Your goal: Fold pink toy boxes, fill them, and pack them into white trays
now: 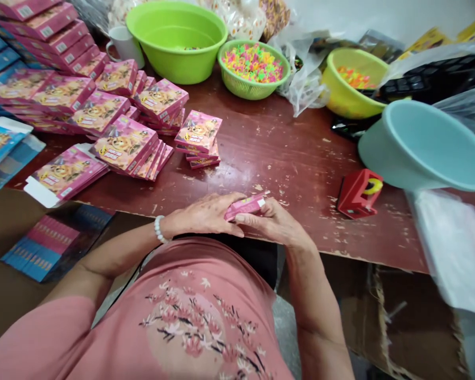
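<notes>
Just over the table's front edge, a small pink cardboard box [245,206] is held tilted between both hands. My left hand [209,214], with a pale bead bracelet at the wrist, is closed around the box's left end. My right hand [279,221] grips the other end, its thumb lying along the near side. A white flap shows at the right end of the box. Beyond the hands stands a short stack of matching pink boxes [200,132]. More pink boxes [122,145] are piled to the left, some leaning on each other.
At the back are a large green basin [178,68], a green basket [253,87] of small colourful pieces, and a yellow bowl [354,105]. A light blue basin [427,153] and a red tape dispenser [358,198] stand right. Blue boxes [0,55] and a white mug [126,47] are left.
</notes>
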Demonstrator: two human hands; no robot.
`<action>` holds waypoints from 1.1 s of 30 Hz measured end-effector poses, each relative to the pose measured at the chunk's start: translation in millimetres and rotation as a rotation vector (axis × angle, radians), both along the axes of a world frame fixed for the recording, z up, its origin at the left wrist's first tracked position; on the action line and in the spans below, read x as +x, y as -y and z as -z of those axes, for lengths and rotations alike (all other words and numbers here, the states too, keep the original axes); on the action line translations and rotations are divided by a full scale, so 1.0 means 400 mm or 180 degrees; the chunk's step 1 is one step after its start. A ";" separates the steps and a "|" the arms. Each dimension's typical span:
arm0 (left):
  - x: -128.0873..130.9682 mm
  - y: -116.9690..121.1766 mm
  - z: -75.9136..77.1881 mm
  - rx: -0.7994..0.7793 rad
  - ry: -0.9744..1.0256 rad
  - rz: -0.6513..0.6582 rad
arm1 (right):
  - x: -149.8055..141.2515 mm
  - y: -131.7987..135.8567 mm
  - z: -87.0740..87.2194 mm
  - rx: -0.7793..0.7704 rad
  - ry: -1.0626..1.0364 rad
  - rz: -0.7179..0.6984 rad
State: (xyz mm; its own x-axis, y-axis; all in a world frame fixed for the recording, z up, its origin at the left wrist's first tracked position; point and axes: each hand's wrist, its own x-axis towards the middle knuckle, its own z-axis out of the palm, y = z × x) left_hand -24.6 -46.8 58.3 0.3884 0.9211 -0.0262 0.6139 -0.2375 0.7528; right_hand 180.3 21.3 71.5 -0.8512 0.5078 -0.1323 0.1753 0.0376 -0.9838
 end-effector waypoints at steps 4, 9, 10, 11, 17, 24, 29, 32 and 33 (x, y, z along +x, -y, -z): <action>-0.035 0.032 0.010 0.0219 -0.0757 -0.0132 | 0.004 0.024 0.022 -0.0407 -0.0241 0.0438; -0.045 0.055 0.042 0.0640 -0.0886 -0.0150 | 0.000 0.041 0.050 -0.0497 -0.0263 0.0723; -0.038 0.055 0.047 0.0708 -0.0953 -0.0181 | 0.000 0.041 0.049 -0.0503 -0.0288 0.0727; -0.031 0.055 0.051 0.0752 -0.1027 -0.0209 | 0.001 0.041 0.047 -0.0523 -0.0302 0.0713; 0.001 0.044 0.063 0.0878 -0.0876 -0.0085 | 0.011 0.043 0.045 -0.0502 -0.0184 0.0844; -0.039 0.030 0.050 0.0254 0.0575 -0.0835 | 0.015 0.024 0.101 0.0589 -0.0724 0.2288; -0.023 0.062 0.083 -0.0521 0.1812 -0.1331 | -0.012 0.055 0.134 -0.0537 -0.0798 0.1861; 0.004 0.087 0.113 -0.1014 0.2466 -0.1494 | -0.029 0.085 0.150 -0.0996 -0.0900 0.2180; 0.013 0.094 0.121 -0.1124 0.2585 -0.1559 | -0.031 0.093 0.154 -0.1052 -0.0908 0.2256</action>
